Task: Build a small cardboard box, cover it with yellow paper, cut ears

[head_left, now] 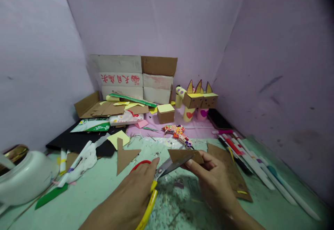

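Note:
My left hand [132, 188] is wrapped round a pair of scissors [167, 167] with red and yellow handles. The blades are apart and point right, with one lying across the face of a small cardboard piece [180, 155]. Thumb and fingers of my right hand [212, 172] pinch that piece at its right end. Left of the blades, an angular cardboard offcut [124, 155] lies flat on the green tabletop [104, 195]. A larger brown cardboard sheet [235, 177] rests just right of my right hand.
Behind my hands lies a flower-patterned glue gun [177, 132]. Farther back stand a small cardboard box [166, 114] and paper figures with box heads [194, 101]. Several markers [250, 160] lie at right. A white pot [28, 174] stands at left, before a leaning carton [135, 77].

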`<state>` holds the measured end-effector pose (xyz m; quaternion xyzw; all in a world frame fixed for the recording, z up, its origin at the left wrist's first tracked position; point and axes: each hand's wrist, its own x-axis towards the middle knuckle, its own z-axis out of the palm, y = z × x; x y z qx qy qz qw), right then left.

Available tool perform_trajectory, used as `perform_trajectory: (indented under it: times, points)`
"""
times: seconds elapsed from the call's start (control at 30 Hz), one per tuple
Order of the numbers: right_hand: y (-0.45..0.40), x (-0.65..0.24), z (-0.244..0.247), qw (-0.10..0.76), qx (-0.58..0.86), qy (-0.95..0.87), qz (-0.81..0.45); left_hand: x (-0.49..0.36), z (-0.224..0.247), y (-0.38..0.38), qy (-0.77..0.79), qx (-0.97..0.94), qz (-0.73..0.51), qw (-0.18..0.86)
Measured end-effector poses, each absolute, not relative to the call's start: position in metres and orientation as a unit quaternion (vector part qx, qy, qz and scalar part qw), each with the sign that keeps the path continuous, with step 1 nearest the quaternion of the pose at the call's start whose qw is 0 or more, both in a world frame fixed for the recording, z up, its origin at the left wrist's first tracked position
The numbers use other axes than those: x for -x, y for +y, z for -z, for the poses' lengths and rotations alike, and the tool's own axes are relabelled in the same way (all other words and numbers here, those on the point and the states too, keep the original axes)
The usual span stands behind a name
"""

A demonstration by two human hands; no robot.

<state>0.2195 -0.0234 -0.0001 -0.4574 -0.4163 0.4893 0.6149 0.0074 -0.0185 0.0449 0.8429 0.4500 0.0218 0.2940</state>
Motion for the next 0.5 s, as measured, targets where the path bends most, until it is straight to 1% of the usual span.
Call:
perform_trajectory:
  times: [0.2, 0.5]
  points:
    - [-0.024, -0.221, 0.000, 0.617, 0.476, -0.422, -0.463, -0.008, -0.046, -0.020, 0.457, -0.837, -0.019, 0.301]
    - [-0.025, -0.220, 0.001, 0.618, 0.479, -0.423, -0.459, -0.012, -0.037, -0.017, 0.460, -0.844, -0.046, 0.274]
